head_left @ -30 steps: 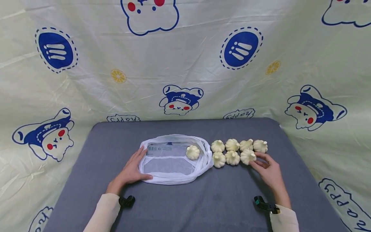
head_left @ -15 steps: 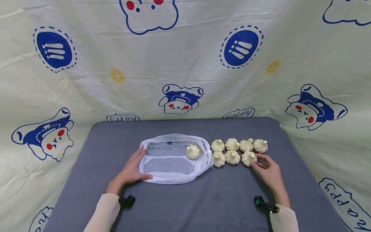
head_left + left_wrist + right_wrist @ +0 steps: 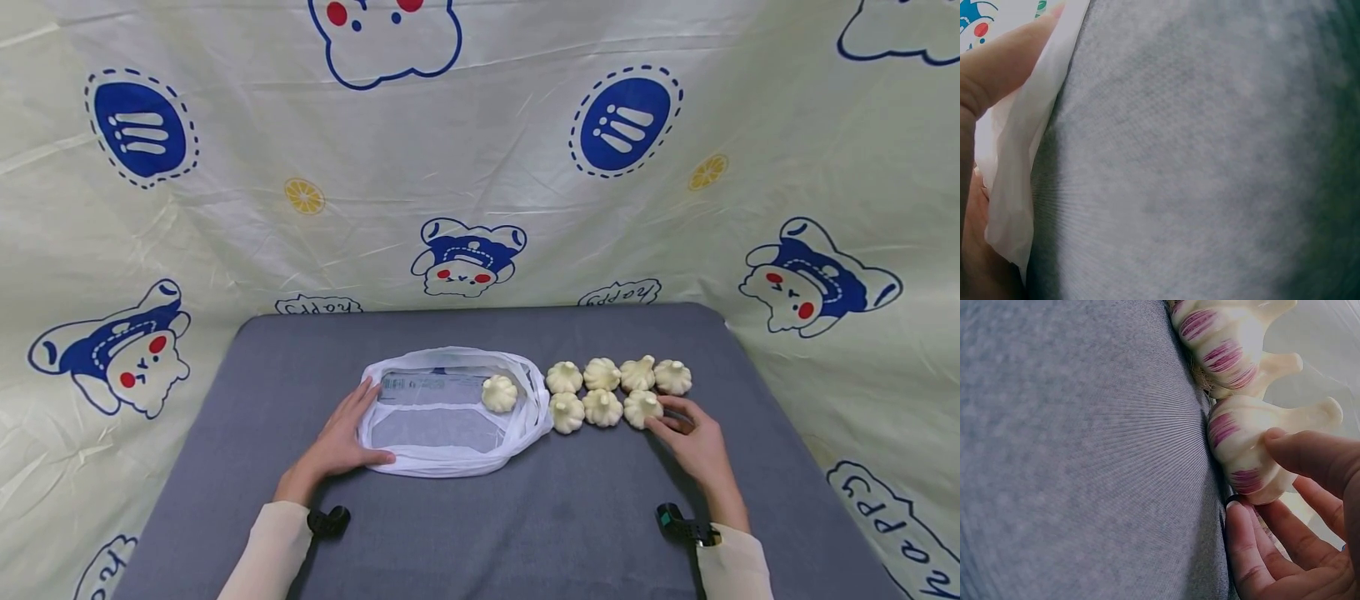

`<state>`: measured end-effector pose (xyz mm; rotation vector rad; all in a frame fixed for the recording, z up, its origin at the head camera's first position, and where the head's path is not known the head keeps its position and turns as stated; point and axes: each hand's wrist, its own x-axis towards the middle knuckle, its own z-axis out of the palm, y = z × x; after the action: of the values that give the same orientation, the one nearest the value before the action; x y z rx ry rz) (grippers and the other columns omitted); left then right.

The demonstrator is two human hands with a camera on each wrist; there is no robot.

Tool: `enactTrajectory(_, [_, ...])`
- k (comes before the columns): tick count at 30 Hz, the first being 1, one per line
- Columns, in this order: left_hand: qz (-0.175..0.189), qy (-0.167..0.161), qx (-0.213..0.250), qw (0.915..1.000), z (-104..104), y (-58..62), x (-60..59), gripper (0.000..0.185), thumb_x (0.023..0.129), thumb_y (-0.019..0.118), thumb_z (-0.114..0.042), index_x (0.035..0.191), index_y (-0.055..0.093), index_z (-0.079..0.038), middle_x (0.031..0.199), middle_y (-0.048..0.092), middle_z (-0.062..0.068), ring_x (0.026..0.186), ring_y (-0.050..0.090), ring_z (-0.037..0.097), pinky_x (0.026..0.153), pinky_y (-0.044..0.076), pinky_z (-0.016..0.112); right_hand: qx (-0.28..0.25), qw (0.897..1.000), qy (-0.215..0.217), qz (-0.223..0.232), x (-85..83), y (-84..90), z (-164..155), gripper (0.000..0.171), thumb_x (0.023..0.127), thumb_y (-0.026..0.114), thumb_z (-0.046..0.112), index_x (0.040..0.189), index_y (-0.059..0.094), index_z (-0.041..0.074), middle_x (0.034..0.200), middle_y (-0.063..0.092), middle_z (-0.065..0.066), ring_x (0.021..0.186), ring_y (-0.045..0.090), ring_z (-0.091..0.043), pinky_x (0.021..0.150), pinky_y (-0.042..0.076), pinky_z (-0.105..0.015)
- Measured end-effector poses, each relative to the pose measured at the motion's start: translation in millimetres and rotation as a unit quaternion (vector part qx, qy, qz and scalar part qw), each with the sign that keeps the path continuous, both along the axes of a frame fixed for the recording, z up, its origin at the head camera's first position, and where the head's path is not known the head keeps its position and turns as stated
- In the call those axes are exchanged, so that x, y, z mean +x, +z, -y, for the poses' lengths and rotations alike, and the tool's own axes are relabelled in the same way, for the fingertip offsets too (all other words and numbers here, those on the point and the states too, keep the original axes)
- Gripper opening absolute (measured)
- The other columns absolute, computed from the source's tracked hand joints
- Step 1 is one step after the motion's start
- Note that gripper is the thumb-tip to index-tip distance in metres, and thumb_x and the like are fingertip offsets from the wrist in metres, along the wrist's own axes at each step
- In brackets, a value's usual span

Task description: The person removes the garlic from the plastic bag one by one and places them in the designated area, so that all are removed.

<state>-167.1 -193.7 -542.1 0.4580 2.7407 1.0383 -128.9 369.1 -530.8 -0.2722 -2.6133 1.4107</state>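
My left hand (image 3: 341, 429) lies spread at the left end of a white plastic bag (image 3: 442, 463), thumb along the near rim. In the left wrist view, the thumb (image 3: 1004, 59) lies against the bag's film (image 3: 1022, 162); the fingertips are hidden there. My right hand (image 3: 697, 442) holds the right-hand garlic bulb (image 3: 641, 408) of the near row between thumb and fingers. In the right wrist view, this garlic bulb (image 3: 1247, 447) shows purple streaks, with the thumb on its side and fingers at its base. It sits on the table. Another garlic bulb (image 3: 498, 393) lies inside the bag.
Several other garlic bulbs (image 3: 602, 375) stand in two rows right of the bag, the nearest touching or almost touching its rim. Grey cloth covers the table (image 3: 480, 542). A printed curtain (image 3: 480, 150) hangs behind the far edge.
The right hand and its garlic bulb shift very slightly, staying at the end of the near row. The left hand and the bag hold their place.
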Motion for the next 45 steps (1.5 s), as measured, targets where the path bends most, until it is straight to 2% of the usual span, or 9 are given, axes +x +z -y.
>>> enactTrajectory(12, [-0.005, -0.001, -0.001, 1.0000, -0.3, -1.9, 1.1, 0.119, 0.072, 0.089, -0.050, 0.164, 0.024, -0.011, 0.174, 0.012, 0.012, 0.156, 0.014, 0.046, 0.119, 0.017, 0.073, 0.009, 1.000, 0.004, 0.011, -0.4, 0.5, -0.3, 0.055, 0.096, 0.075, 0.031, 0.141, 0.057, 0.005, 0.140, 0.059, -0.022, 0.090, 0.055, 0.020, 0.072, 0.049, -0.011])
enactTrajectory(21, [-0.035, -0.008, 0.001, 0.9994, 0.6, -2.0, 2.2, 0.119, 0.071, 0.090, -0.049, 0.163, 0.027, -0.006, 0.172, 0.015, 0.017, 0.155, 0.018, 0.048, 0.118, 0.021, 0.072, 0.030, 0.999, 0.005, 0.027, 0.9, 2.4, 1.9, 0.057, 0.096, 0.074, 0.034, 0.141, 0.056, 0.004, 0.136, 0.060, -0.023, 0.090, 0.052, 0.018, 0.072, 0.049, -0.013])
enactTrajectory(28, [-0.036, -0.011, 0.005, 0.9993, 0.7, -2.5, 2.1, 0.119, 0.071, 0.090, -0.048, 0.162, 0.027, -0.006, 0.172, 0.016, 0.017, 0.154, 0.017, 0.049, 0.117, 0.020, 0.074, 0.031, 0.999, 0.013, 0.031, 1.2, 4.1, 1.8, 0.058, 0.096, 0.075, 0.034, 0.142, 0.055, 0.005, 0.138, 0.058, -0.023, 0.091, 0.054, 0.018, 0.071, 0.050, -0.017])
enactTrajectory(30, [-0.035, -0.012, 0.005, 0.9993, 0.7, -2.4, 1.6, 0.119, 0.071, 0.090, -0.048, 0.162, 0.028, -0.005, 0.172, 0.016, 0.018, 0.154, 0.018, 0.049, 0.117, 0.020, 0.075, 0.036, 0.999, 0.016, 0.032, 1.2, 4.9, 1.6, 0.057, 0.096, 0.074, 0.033, 0.142, 0.054, 0.005, 0.139, 0.057, -0.024, 0.096, 0.060, 0.008, 0.071, 0.050, -0.018])
enactTrajectory(33, [-0.029, -0.012, 0.004, 0.9995, 0.6, -2.0, 0.9, 0.119, 0.071, 0.089, -0.049, 0.163, 0.027, -0.006, 0.173, 0.015, 0.017, 0.155, 0.017, 0.048, 0.117, 0.019, 0.074, 0.055, 0.998, 0.018, 0.030, 1.5, 7.3, 2.0, 0.058, 0.097, 0.074, 0.033, 0.143, 0.053, 0.004, 0.142, 0.056, -0.025, 0.108, 0.068, -0.019, 0.071, 0.051, -0.020])
enactTrajectory(36, [-0.024, -0.013, 0.000, 0.9996, 0.8, -1.7, 0.6, 0.119, 0.072, 0.089, -0.050, 0.163, 0.026, -0.007, 0.173, 0.014, 0.016, 0.155, 0.016, 0.048, 0.118, 0.019, 0.074, 0.074, 0.997, 0.023, 0.026, 2.5, 12.4, 3.6, 0.063, 0.097, 0.073, 0.031, 0.147, 0.048, 0.002, 0.146, 0.051, -0.030, 0.120, 0.062, -0.046, 0.080, 0.057, -0.035])
enactTrajectory(40, [-0.020, -0.011, -0.001, 0.9997, 1.4, -1.5, 0.3, 0.119, 0.072, 0.089, -0.050, 0.164, 0.025, -0.008, 0.173, 0.013, 0.015, 0.156, 0.015, 0.046, 0.119, 0.018, 0.073, 0.085, 0.996, 0.031, 0.022, 5.8, 22.7, 7.2, 0.075, 0.097, 0.073, 0.030, 0.154, 0.036, -0.002, 0.152, 0.043, -0.033, 0.129, 0.052, -0.054, 0.095, 0.052, -0.061])
enactTrajectory(45, [-0.017, -0.010, 0.000, 0.9998, 1.6, -3.1, -0.7, 0.119, 0.072, 0.089, -0.050, 0.164, 0.025, -0.008, 0.173, 0.012, 0.015, 0.156, 0.015, 0.046, 0.119, 0.018, 0.073, 0.088, 0.995, 0.039, 0.018, 12.1, 37.3, 12.8, 0.084, 0.096, 0.074, 0.031, 0.159, 0.027, 0.000, 0.155, 0.039, -0.032, 0.133, 0.047, -0.055, 0.099, 0.048, -0.065])
